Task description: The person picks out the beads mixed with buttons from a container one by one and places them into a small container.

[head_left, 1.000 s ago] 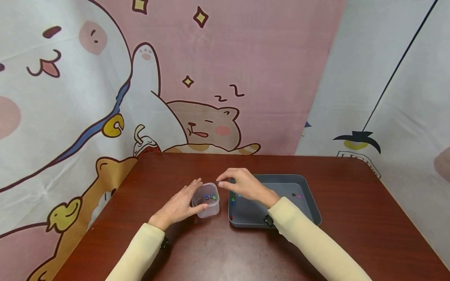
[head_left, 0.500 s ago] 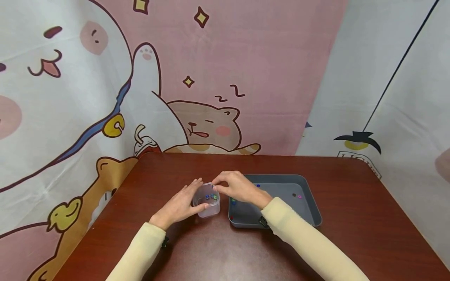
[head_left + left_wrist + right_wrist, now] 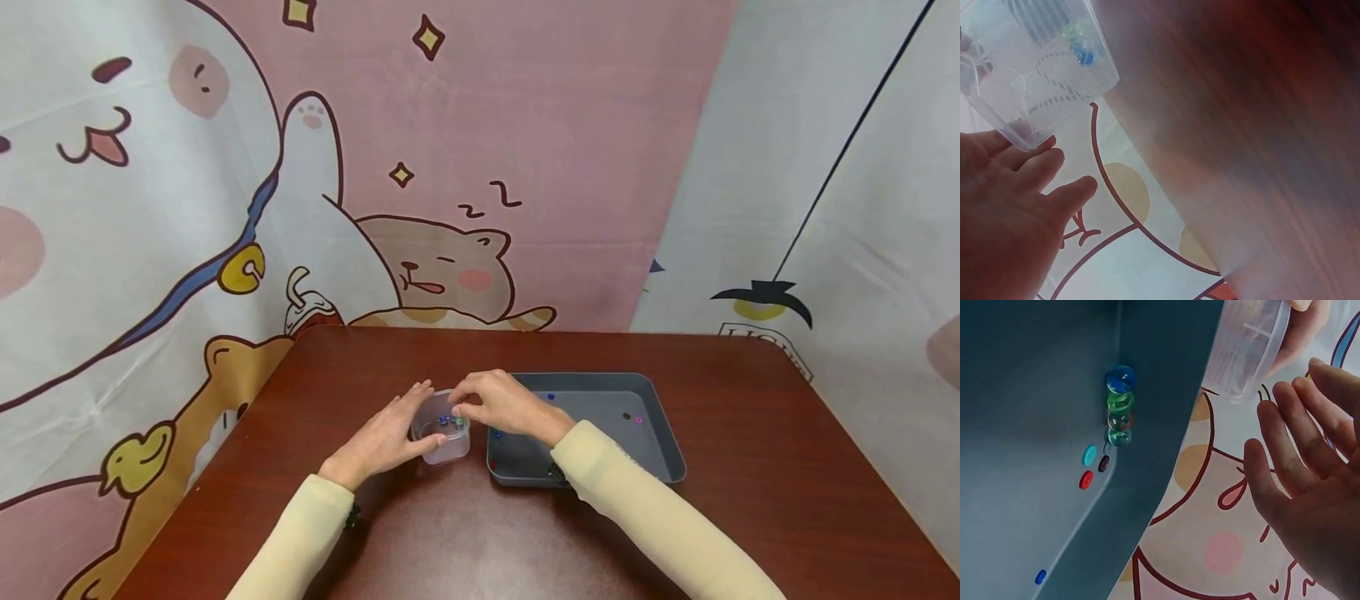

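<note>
My left hand [image 3: 382,440] holds a clear plastic container [image 3: 446,450], its thumb at the near side and its fingers at the far side. Blue and green glass marbles [image 3: 1085,57] lie inside the container. Over the container's right rim reaches my right hand [image 3: 504,404], its thumb and forefinger close together and pointing down; whether a marble is between them cannot be seen. The other fingers of the right hand [image 3: 1310,462] are spread and slightly bent in the right wrist view. Beside the container stands a grey tray [image 3: 592,450].
Along the tray's left wall sits a row of several marbles [image 3: 1120,402]. A cyan button [image 3: 1089,455], a red button [image 3: 1086,480], a dark button [image 3: 1104,464] and a blue button [image 3: 1041,576] lie there too. A pink ring [image 3: 639,420] is farther right. The wooden table [image 3: 480,542] meets a printed cloth.
My right hand has moved left from the tray's edge to the container, carrying a small bluish marble, then lowered its fingertips. The left hand and container have stayed put.
</note>
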`<state>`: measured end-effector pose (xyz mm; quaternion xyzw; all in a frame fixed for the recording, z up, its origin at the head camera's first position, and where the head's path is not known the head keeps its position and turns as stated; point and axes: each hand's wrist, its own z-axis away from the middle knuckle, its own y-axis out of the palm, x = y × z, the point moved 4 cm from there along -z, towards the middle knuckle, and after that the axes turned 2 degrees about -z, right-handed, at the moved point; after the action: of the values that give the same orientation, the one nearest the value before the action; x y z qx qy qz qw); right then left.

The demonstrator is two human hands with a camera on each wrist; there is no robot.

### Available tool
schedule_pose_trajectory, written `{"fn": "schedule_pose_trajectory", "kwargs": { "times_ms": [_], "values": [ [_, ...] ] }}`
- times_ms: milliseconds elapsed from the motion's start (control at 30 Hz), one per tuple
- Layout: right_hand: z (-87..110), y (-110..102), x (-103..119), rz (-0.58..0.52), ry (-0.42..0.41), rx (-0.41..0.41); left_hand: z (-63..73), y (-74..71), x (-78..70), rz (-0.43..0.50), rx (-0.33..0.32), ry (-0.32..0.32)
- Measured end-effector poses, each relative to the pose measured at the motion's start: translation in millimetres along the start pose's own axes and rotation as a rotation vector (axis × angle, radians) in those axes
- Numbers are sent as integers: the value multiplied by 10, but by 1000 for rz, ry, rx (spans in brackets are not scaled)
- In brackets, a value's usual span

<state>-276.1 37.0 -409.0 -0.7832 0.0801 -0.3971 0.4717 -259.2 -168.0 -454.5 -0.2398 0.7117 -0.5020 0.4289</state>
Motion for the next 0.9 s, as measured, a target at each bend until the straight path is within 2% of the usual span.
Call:
{"fn": "schedule_pose_trajectory", "kwargs": {
  "times_ms": [300, 567, 733, 900],
  "values": [
    [104, -188, -53, -39, 30, -53, -30, 17, 6, -20, -1, 22],
    [262, -377, -216, -84, 90, -101, -19, 27, 14, -4, 12, 30],
    [360, -451, -320, -106, 138, -99, -12, 29, 24, -6, 5, 25],
    [433, -444, -402, -115, 114, -73, -9, 35, 19, -5, 3, 10]
  ]
}}
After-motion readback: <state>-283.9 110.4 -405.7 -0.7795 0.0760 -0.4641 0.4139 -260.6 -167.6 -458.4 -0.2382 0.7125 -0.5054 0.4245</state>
